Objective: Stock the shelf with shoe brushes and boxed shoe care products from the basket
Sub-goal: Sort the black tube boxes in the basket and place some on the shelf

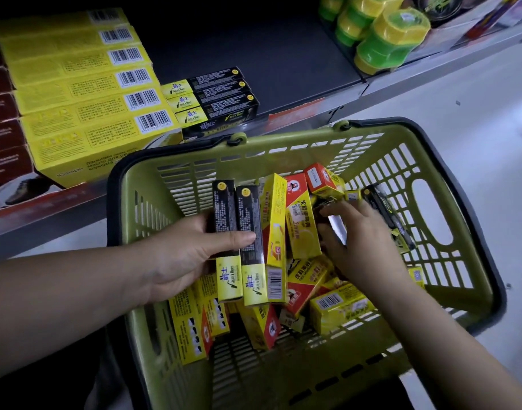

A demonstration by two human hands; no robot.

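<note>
While the left hand [176, 261] grips two slim black-and-yellow cardboard boxes [239, 229] side by side, thumb across them, over the green slatted plastic basket's [171, 179] left side, the right hand [363, 250] reaches into the jumbled red-and-yellow pile [301, 232]; whether it holds anything is unclear. Three matching black cartons [224, 96] lie at the shelf's [268, 54] front edge.

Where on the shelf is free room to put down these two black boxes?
Bare shelf for the held boxes lies between the stacked black boxes and the green-and-yellow jars. Left of that stack, yellow boxes crowd it.
</note>
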